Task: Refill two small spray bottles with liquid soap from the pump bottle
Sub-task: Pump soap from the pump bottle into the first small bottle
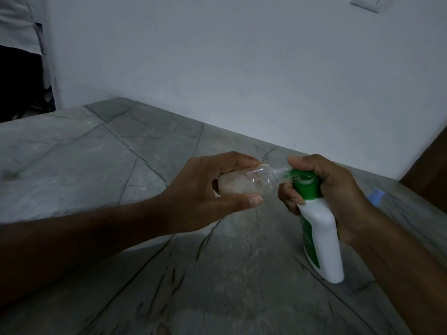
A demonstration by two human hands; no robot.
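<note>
My left hand (205, 189) grips a small clear spray bottle (249, 182) held nearly sideways, its open neck pointing right at the green pump head. Whitish liquid lies in its lower part. My right hand (338, 189) wraps around the green top (307, 184) of the white pump bottle (321, 240), thumb over the pump. The pump bottle stands slightly tilted on the grey marble counter (121, 165). The nozzle meets the small bottle's mouth. No spray cap is on the small bottle.
A small pale blue object (376, 197) lies on the counter behind my right wrist, partly hidden. A white wall (242, 68) runs along the counter's far edge. A dark opening sits at far left, a brown surface at far right.
</note>
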